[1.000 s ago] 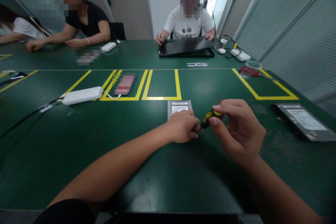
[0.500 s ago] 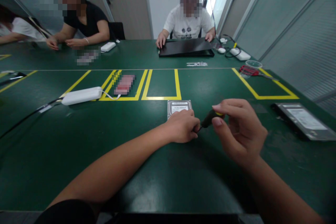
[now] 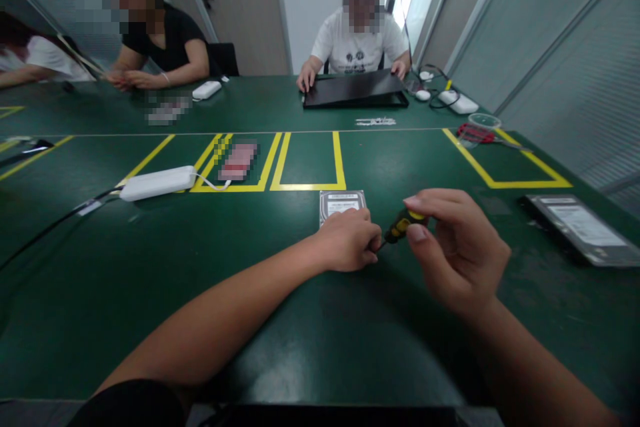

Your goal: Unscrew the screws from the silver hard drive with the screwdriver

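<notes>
A silver hard drive with a white label lies on the green table, its near part hidden beneath my left hand. The fingers of that hand are curled down at the drive's right side, beside the thin shaft of a screwdriver. My right hand pinches the end of the black and yellow screwdriver handle between thumb and fingers. The tool leans, with its shaft pointing down and left toward the drive's near right corner. Its tip is hidden behind my left fingers.
Another hard drive lies at the right. Yellow tape marks off areas, one with a pink blurred item. A white power strip and cable are at left. Opposite, a co-worker holds a black panel; red-handled tools lie far right.
The screwdriver handle has turned in my right fingers, so its yellow markings now show. My left hand has stayed in place. A co-worker at the far left has brought both hands together.
</notes>
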`<state>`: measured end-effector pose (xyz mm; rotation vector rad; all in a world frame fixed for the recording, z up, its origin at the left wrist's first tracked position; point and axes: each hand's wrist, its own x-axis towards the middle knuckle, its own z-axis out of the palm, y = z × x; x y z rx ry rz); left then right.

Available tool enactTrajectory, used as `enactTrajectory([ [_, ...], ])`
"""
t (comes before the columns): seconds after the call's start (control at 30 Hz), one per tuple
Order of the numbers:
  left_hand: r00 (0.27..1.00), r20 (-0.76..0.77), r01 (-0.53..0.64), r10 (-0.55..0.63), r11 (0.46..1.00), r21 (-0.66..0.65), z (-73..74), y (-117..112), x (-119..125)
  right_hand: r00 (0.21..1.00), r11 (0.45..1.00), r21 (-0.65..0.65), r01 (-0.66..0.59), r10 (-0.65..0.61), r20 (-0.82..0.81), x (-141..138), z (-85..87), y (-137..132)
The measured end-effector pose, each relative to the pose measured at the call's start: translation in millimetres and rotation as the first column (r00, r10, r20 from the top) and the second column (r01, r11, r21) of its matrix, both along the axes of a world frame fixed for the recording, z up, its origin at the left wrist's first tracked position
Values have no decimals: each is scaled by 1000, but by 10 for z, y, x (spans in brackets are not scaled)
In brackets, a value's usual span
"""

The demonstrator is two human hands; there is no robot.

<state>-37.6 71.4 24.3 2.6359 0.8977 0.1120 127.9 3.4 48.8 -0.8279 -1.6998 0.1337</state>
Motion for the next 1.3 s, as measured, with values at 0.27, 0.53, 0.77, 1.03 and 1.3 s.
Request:
enactTrajectory([
  [0.27,1000,-13,-5,6,1000,11,-20,5,12,997,999,30,-35,33,67,-2,12,16],
  [0.53,1000,-4,10,-10,1000,8,-13,10,10,999,1000,21,-9,9,35,5,-9,14],
  [0.77,1000,-6,5,-5,1000,-4,14,3,-2,999,1000,12,2,-2,34,12,-26,22],
  [1.03,1000,9,8,-8,1000,-4,-17,11,-8,999,1000,21,-10,9,31,3,-14,20],
  [1.3,1000,23,16,-16,1000,-11,10,4,-27,1000,1000,17,2,-2,19,6,-13,19],
])
